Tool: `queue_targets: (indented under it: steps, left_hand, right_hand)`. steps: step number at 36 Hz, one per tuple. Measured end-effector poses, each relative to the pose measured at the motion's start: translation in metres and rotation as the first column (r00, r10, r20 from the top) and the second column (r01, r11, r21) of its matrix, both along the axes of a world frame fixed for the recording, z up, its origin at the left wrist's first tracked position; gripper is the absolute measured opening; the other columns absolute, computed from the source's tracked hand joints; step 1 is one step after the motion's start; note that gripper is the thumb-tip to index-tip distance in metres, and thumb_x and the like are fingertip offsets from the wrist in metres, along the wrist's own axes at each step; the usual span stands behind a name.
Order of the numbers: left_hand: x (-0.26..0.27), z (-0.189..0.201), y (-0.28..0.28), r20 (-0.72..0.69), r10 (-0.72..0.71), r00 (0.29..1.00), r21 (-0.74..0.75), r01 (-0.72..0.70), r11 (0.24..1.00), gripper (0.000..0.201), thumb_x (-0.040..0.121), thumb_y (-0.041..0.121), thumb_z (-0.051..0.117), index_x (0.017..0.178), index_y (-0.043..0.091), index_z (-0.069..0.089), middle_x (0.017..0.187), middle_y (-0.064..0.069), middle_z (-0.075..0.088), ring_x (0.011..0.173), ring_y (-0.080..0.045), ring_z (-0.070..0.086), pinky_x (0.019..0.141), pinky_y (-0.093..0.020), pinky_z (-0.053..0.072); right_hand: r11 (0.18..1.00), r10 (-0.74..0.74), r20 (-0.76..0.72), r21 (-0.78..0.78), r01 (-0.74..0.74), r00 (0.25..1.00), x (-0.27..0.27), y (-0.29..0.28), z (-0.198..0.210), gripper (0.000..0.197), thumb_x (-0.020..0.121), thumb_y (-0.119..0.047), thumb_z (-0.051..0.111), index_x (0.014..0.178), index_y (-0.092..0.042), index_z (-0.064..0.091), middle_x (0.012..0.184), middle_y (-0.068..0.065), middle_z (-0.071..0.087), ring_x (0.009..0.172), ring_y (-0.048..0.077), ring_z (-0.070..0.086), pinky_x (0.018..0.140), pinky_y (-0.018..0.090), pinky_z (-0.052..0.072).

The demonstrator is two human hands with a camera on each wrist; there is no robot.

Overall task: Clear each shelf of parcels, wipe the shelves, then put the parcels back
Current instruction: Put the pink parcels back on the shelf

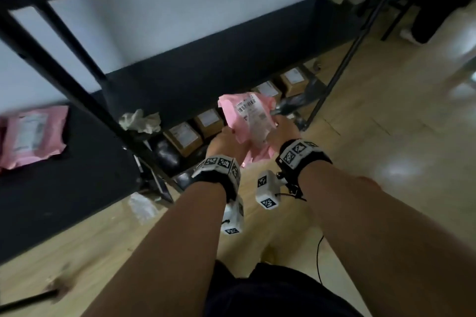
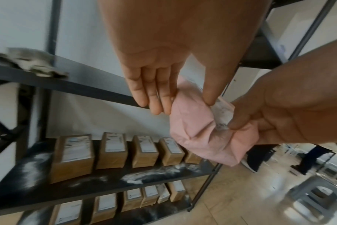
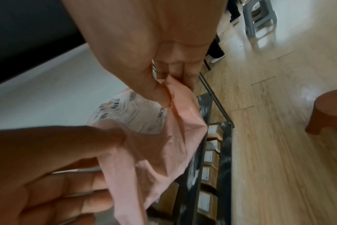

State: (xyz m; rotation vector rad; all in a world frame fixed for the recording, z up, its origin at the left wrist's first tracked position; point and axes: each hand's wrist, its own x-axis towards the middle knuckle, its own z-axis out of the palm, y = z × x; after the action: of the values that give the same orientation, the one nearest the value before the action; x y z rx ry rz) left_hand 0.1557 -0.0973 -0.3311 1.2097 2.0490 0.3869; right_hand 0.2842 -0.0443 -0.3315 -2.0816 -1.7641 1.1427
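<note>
1. I hold the pink parcel between both hands, out in front of the black shelf rack, just above its middle shelf edge.
2. My left hand pinches the parcel's near left side: the thumb presses on top, the fingers lie nearly straight behind it.
3. My right hand grips the parcel's right edge, thumb and curled fingers bunching the film into creases.
4. The parcel is a soft, crinkled plastic mailer, puffy and wrinkled, with a white printed label bearing a barcode facing up.
5. A second pink parcel lies flat on the dark shelf board to the rack's left side, well apart from my hands.
6. A crumpled pale cloth sits on the shelf edge beside the rack's front post.
7. Below it, brown cardboard boxes with white labels stand in rows on two lower shelves; the upper of these boards shows whitish dusty smears.
8. The rack stands on a light wood-look floor against a pale wall; a grey plastic stool and a brown stool stand on the floor away from the rack.
</note>
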Motion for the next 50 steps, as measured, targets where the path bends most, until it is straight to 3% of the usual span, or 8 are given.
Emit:
queue_targets:
  steps: [5,10,17,22,28,32,38,50]
  left_hand:
    - [0.053,0.008,0.048,-0.030,-0.050,0.998,0.039,0.051,0.998,0.054,0.085,0.038,0.060,0.128,0.009,0.045,0.116,-0.010,0.062,0.101,-0.027,0.060,0.072,-0.030,0.044]
    - [0.089,0.009,0.095,-0.076,-0.136,0.988,0.040,0.139,0.989,0.048,0.088,0.039,0.057,0.125,0.011,0.046,0.114,-0.009,0.062,0.098,-0.027,0.062,0.072,-0.032,0.048]
    - [0.111,0.004,0.183,-0.085,-0.203,0.976,0.043,0.207,0.977,0.042,0.092,0.034,0.053,0.128,0.013,0.045,0.113,-0.006,0.062,0.085,-0.019,0.056,0.060,-0.026,0.043]
    - [0.125,0.012,0.249,-0.113,-0.252,0.961,0.065,0.261,0.963,0.044,0.094,0.036,0.050,0.129,0.010,0.048,0.121,-0.011,0.060,0.108,-0.029,0.059,0.091,-0.040,0.049]
    - [0.141,0.020,0.315,-0.059,-0.299,0.953,0.092,0.303,0.949,0.039,0.093,0.031,0.050,0.127,0.012,0.048,0.115,-0.005,0.062,0.089,-0.018,0.055,0.070,-0.028,0.039]
    - [0.152,0.020,0.354,-0.063,-0.311,0.948,0.086,0.316,0.945,0.042,0.091,0.026,0.050,0.130,0.013,0.047,0.120,-0.008,0.060,0.106,-0.025,0.058,0.077,-0.029,0.041]
    - [0.171,0.017,0.414,-0.201,-0.314,0.928,0.061,0.332,0.941,0.030,0.093,0.024,0.047,0.119,0.012,0.053,0.114,-0.008,0.062,0.103,-0.028,0.059,0.081,-0.033,0.046]
    - [0.215,0.015,0.511,-0.240,-0.046,0.970,0.039,0.057,0.998,0.037,0.092,0.028,0.050,0.127,0.015,0.051,0.127,-0.008,0.057,0.116,-0.028,0.054,0.096,-0.041,0.046]
  right_hand:
    - [0.997,0.020,0.097,0.066,-0.026,0.995,0.052,0.040,0.016,0.045,0.091,-0.009,0.058,0.134,-0.012,0.047,0.129,0.008,0.055,0.118,0.027,0.054,0.100,0.036,0.046]
    - [0.991,-0.088,0.069,0.110,0.080,0.994,0.083,0.085,0.009,0.014,0.095,-0.016,0.052,0.108,-0.015,0.059,0.102,0.007,0.067,0.091,0.025,0.065,0.084,0.042,0.056]
    - [0.963,-0.241,-0.046,0.115,0.245,0.969,0.110,0.181,-0.020,0.016,0.092,-0.036,0.052,0.105,-0.030,0.060,0.088,-0.001,0.068,0.073,0.017,0.067,0.065,0.037,0.060]
    - [0.943,-0.307,-0.115,0.095,0.318,0.945,0.128,0.239,-0.008,0.029,0.086,-0.026,0.052,0.112,-0.037,0.058,0.101,-0.004,0.066,0.083,0.019,0.066,0.068,0.037,0.059]
    - [0.928,-0.335,-0.136,0.121,0.351,0.932,0.153,0.299,0.009,0.049,0.085,-0.010,0.049,0.129,-0.032,0.054,0.113,0.000,0.063,0.100,0.025,0.064,0.083,0.041,0.056]
    - [0.942,-0.291,-0.097,0.146,0.303,0.952,0.169,0.336,0.018,0.054,0.087,-0.005,0.048,0.135,-0.027,0.052,0.122,0.007,0.062,0.110,0.029,0.060,0.084,0.030,0.049]
    - [0.957,-0.208,-0.030,0.200,0.210,0.978,0.193,0.403,0.023,0.044,0.093,-0.006,0.045,0.134,-0.019,0.052,0.124,0.008,0.061,0.112,0.028,0.057,0.093,0.034,0.047]
    - [0.988,0.066,-0.094,0.146,-0.052,0.993,0.230,0.544,0.015,0.050,0.093,-0.007,0.046,0.140,-0.023,0.047,0.138,0.008,0.052,0.125,0.026,0.051,0.098,0.028,0.043]
